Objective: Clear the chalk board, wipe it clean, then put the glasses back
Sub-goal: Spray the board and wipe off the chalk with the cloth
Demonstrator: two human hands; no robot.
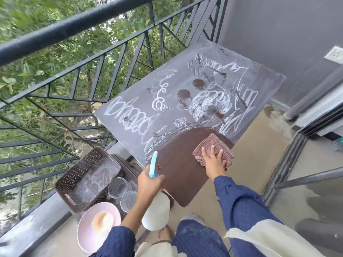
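Chalk-scrawled chalk board (167, 101) shows a dark wet patch under the checked cloth (209, 147).

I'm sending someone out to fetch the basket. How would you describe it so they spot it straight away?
Find the big chalk board beside the balcony railing. Just off its near left corner, low down, sits the basket. It is brown and rectangular with perforated walls, unlike the two clear glasses and round pink bowl next to it.
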